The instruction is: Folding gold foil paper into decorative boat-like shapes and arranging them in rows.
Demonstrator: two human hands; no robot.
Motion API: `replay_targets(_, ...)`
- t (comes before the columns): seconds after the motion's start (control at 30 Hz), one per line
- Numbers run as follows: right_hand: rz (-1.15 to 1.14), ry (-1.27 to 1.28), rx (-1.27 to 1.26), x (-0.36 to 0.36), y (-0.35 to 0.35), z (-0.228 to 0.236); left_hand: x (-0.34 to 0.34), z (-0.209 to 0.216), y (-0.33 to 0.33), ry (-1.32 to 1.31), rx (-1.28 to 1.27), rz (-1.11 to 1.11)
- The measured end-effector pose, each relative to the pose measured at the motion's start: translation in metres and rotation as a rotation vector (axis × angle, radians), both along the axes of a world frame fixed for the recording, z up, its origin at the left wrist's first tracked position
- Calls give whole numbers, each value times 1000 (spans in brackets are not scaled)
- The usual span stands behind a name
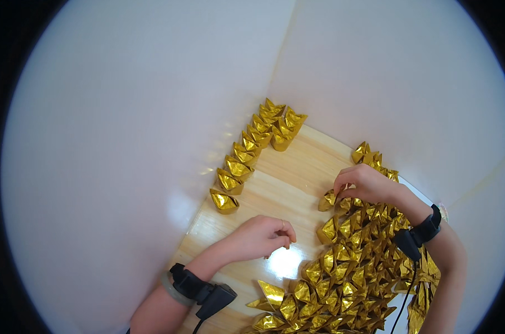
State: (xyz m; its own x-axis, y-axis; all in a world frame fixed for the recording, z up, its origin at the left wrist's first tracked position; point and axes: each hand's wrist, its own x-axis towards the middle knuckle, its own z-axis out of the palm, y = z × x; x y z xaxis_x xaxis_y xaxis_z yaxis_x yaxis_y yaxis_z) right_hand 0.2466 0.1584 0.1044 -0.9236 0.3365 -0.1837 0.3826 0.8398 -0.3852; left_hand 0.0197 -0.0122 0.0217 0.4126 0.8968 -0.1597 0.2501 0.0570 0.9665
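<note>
Folded gold foil paper ingots stand on a light wood table [280, 189]. My right hand [366, 183] reaches over the upper edge of a dense cluster of them [347, 256]. Its thumb and index finger close on a gold paper ingot [326, 201], partly hidden behind the fingertips. To the left, my left hand [263, 236] hovers above bare wood with its fingers loosely bent and a little apart, nothing visible in them. Nearest to it on the far left is the front ingot [224, 201] of a neat row along the table's edge.
A short second line of ingots [282, 136] stands beside the row's far end. Pale walls meet in a corner behind the table. Each wrist wears a black strapped device [218, 299] with a cable. Loose gold foil pieces [422, 300] lie at the lower right.
</note>
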Motion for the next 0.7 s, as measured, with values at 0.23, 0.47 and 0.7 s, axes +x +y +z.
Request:
replay_targets(0.23,-249,236,140,-52,-3,-3,-1,2,-1,13,-6,-10)
replay_targets(0.47,-54,271,323,-100,15,-31,0,0,-1,-1,-3,-20)
replay_targets(0.7,-109,289,446,-112,22,-42,-1,0,-1,6,45,-14)
